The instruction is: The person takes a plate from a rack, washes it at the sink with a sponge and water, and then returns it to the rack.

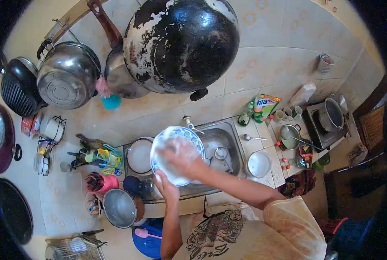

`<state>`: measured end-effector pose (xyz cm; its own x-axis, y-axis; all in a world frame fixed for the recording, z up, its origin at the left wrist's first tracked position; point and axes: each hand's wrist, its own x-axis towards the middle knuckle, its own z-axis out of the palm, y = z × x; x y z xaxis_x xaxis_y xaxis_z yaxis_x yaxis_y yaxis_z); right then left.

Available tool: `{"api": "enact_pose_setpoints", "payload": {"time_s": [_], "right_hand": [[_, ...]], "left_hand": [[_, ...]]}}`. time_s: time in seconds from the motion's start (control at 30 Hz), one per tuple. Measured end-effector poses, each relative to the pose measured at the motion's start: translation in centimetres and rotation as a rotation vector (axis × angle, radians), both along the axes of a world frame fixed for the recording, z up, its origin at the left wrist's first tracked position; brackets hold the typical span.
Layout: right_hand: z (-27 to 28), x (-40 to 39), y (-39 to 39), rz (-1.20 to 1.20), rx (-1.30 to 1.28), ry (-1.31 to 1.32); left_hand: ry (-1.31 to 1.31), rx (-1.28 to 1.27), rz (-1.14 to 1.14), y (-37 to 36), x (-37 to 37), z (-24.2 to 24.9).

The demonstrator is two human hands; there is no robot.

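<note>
A white plate with a blue floral rim (192, 138) is held over the sink (234, 134), its face turned up toward me. My left hand (167, 189) grips it at the lower left edge, thumb on the rim. My right hand (182, 158) is on the plate's inner face, smeared by motion; whether it holds anything cannot be made out. Suds seem to cover part of the plate. Beneath, in the right basin, lie a ladle (221, 153) and other utensils. The tap (188, 121) stands just behind the plate.
Left of the plate is a round whitish basin (139, 155); nearer me, a metal pot (119, 208). To the right are a white bowl (259, 164), a green detergent pouch (265, 108) and a stove (323, 125). A large blackened wok (184, 47) hangs on the wall above.
</note>
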<state>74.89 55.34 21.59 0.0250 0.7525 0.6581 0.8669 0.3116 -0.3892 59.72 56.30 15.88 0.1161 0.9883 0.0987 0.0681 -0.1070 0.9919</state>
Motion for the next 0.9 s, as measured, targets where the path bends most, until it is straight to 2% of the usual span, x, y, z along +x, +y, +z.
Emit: {"api": "enact_pose_setpoints", "payload": {"time_s": [0.03, 0.07, 0.13, 0.17, 0.2, 0.23, 0.27, 0.3, 0.33, 0.37, 0.4, 0.43, 0.47, 0.5, 0.53, 0.6, 0.63, 0.67, 0.73, 0.77, 0.8, 0.83, 0.87, 0.9], "right_hand": [[-0.2, -0.5, -1.5, 0.168, -0.053, 0.021], [-0.7, 0.2, -2.2, 0.175, -0.051, 0.014], [-1.3, 2.0, -3.4, 0.126, -0.325, -0.155], [-1.0, 3.5, -3.3, 0.024, -0.329, -0.079], [-1.2, 4.1, -2.2, 0.029, -0.334, -0.075], [-1.9, 4.5, -1.2, -0.075, -0.153, -0.046], [-2.4, 4.5, -0.5, -0.180, 0.032, -0.027], [-0.9, 2.9, -0.3, -0.149, -0.037, -0.076], [-0.2, 1.2, -0.7, -0.070, 0.028, -0.036], [-0.3, -0.1, -1.9, 0.031, 0.004, -0.001], [-0.4, -1.0, -2.4, 0.134, -0.017, 0.035], [-0.9, -0.1, -2.7, 0.143, -0.007, 0.035], [-1.9, 1.8, -3.5, 0.115, -0.157, -0.103], [-2.4, 2.7, -3.6, 0.088, -0.307, -0.243], [-2.0, 2.5, -2.6, 0.104, -0.306, -0.229], [-0.9, 3.4, -0.8, -0.095, -0.060, 0.008], [-0.8, 1.4, -0.7, -0.034, -0.163, 0.004], [-2.1, -0.3, -1.3, 0.040, -0.035, -0.041], [-3.1, -0.6, -3.6, 0.153, -0.054, -0.121], [-3.4, 0.7, -3.7, 0.152, -0.047, -0.120], [-3.8, 2.5, -3.5, 0.074, -0.160, -0.112], [-3.8, 3.5, -3.4, -0.003, -0.281, -0.099], [-4.1, 3.0, -3.1, -0.004, -0.293, -0.088], [-3.9, 2.0, -2.1, -0.028, -0.258, -0.090]], "left_hand": [[-0.168, -0.067, 0.062, 0.1, 0.2, -0.2], [-0.338, -0.129, 0.128, 0.5, 0.2, -0.3], [-0.279, -0.144, 0.195, 0.6, -0.6, 0.9], [-0.139, -0.061, 0.155, 0.7, -1.2, 0.8], [0.012, 0.011, 0.105, 0.3, -1.7, 0.7], [0.138, -0.047, 0.067, -0.2, -1.7, 1.2], [0.141, -0.057, 0.056, -0.9, -1.2, 1.3], [0.126, -0.133, 0.041, -1.4, -0.2, 1.3], [0.110, -0.207, 0.032, -1.7, 0.4, 1.4], [0.033, -0.177, 0.018, -0.9, -0.3, -1.0], [0.031, -0.171, 0.029, -0.9, -0.1, -0.8], [-0.105, -0.151, 0.172, -1.0, 0.3, -0.5], [-0.242, -0.127, 0.313, -0.9, 0.4, -0.1], [-0.311, -0.138, 0.310, -0.5, 0.2, 0.7], [-0.296, -0.135, 0.325, -0.4, -0.9, 0.0], [0.072, -0.057, 0.093, -0.3, -1.6, -2.5], [0.111, -0.101, 0.096, -1.0, -0.4, -0.7], [0.111, -0.102, 0.089, -0.9, 0.2, 0.0], [-0.199, -0.202, 0.317, -0.3, 0.4, 0.8], [-0.230, -0.107, 0.270, 0.7, -0.9, -1.2], [-0.234, -0.102, 0.278, 1.1, -1.2, -1.8], [-0.077, -0.118, 0.268, 0.9, -1.6, -2.2], [0.091, -0.140, 0.246, 0.3, -2.1, -2.5], [0.040, -0.126, 0.106, -0.4, -1.3, -0.8]]}}
